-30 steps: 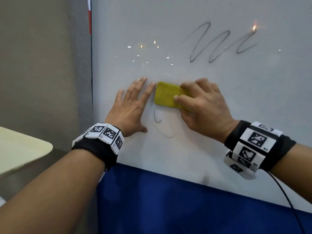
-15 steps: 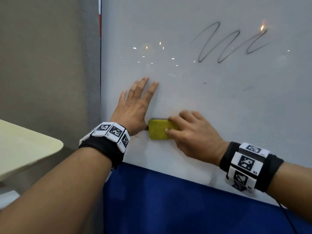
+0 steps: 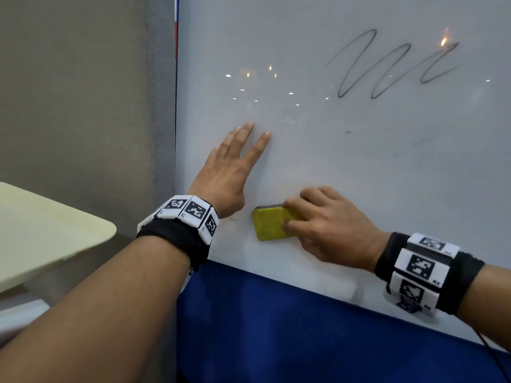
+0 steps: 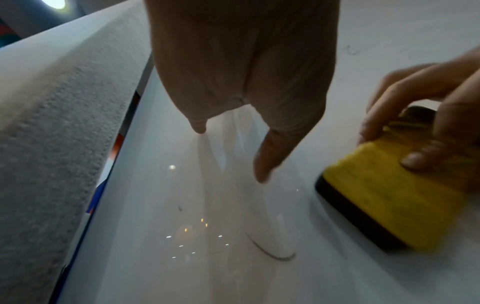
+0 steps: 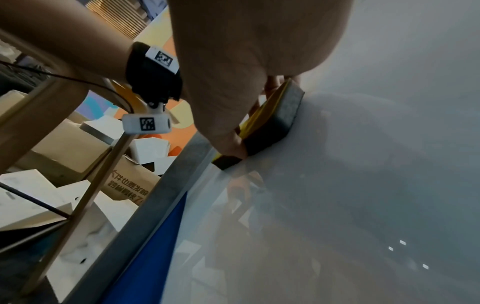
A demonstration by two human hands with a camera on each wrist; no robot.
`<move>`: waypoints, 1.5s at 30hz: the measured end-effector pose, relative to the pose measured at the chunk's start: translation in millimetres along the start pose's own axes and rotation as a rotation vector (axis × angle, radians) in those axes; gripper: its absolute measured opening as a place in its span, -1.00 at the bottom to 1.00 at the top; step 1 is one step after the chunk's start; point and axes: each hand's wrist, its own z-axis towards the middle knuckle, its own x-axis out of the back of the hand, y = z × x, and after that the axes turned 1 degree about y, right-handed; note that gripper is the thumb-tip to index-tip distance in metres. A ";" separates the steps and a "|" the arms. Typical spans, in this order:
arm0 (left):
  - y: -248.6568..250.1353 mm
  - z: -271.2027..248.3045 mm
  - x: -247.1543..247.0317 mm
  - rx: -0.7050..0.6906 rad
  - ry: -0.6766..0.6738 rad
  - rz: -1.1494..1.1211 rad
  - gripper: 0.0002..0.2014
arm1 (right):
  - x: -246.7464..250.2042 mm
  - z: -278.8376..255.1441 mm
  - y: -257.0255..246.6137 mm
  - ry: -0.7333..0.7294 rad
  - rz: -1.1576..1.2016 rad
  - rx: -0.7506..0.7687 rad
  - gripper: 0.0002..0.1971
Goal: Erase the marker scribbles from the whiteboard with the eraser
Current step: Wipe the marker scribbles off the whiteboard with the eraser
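A whiteboard (image 3: 345,175) stands upright before me. A looping grey marker scribble (image 3: 387,67) runs across its upper right, with faint smudges (image 3: 414,145) below it. My right hand (image 3: 329,228) grips a yellow eraser (image 3: 271,223) with a dark felt face and presses it flat on the board's lower part (image 5: 275,115). My left hand (image 3: 229,172) lies flat on the board with straight fingers, just left of and above the eraser (image 4: 384,193). A thin curved mark (image 4: 272,252) shows on the board in the left wrist view.
A blue panel (image 3: 304,327) runs under the board. A grey felt partition (image 3: 163,106) borders the board's left edge. A cream table (image 3: 41,230) juts in at the left. Cardboard boxes (image 5: 130,185) and wooden frame legs (image 5: 85,195) stand behind me.
My right hand slid the eraser down from beside the left fingertips to below the left palm, wiping away the small marks there, then shifted it slightly right. The left hand stayed flat on the board.
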 end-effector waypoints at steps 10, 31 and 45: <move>-5.1 -4.3 1.3 -0.028 0.066 -0.019 0.03 | -19.6 15.1 -20.7 0.028 0.010 0.013 -0.79; -48.5 -67.0 -57.4 0.178 0.046 -0.029 0.11 | -36.4 64.9 -29.9 -0.015 -0.068 0.111 -0.84; -47.8 -70.9 -58.9 0.189 0.028 -0.054 0.14 | -25.8 79.6 -21.7 -0.010 -0.059 0.045 -0.76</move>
